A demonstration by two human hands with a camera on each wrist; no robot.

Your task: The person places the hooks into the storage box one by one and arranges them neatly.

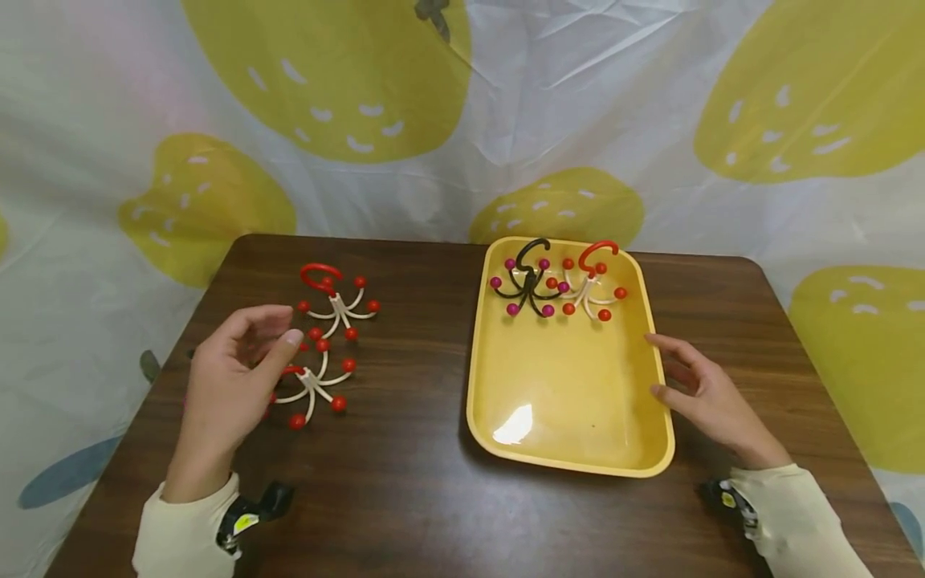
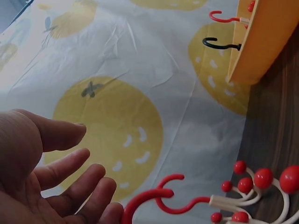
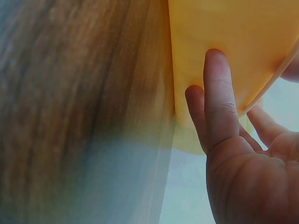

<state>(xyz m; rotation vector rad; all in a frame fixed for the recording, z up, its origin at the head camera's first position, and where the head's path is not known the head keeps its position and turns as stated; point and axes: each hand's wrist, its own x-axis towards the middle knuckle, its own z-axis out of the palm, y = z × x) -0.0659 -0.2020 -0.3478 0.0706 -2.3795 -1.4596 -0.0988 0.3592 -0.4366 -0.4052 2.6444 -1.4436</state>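
The left hand (image 1: 234, 371), thumb and fingers apart around nothing, hovers just left of two red-and-white hangers (image 1: 310, 380), whose crowded arms could snag if one is lifted. The right hand (image 1: 706, 395), fingers fairly straight, touches the yellow tray (image 1: 564, 377) to its left; a hard push could slide it.

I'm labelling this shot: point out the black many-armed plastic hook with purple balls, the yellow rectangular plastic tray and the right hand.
Black many-armed plastic hook with purple balls (image 1: 531, 282), head view: central stem.
Yellow rectangular plastic tray (image 1: 560, 373), head view: bare floor.
Right hand (image 1: 710, 400), head view: its middle.
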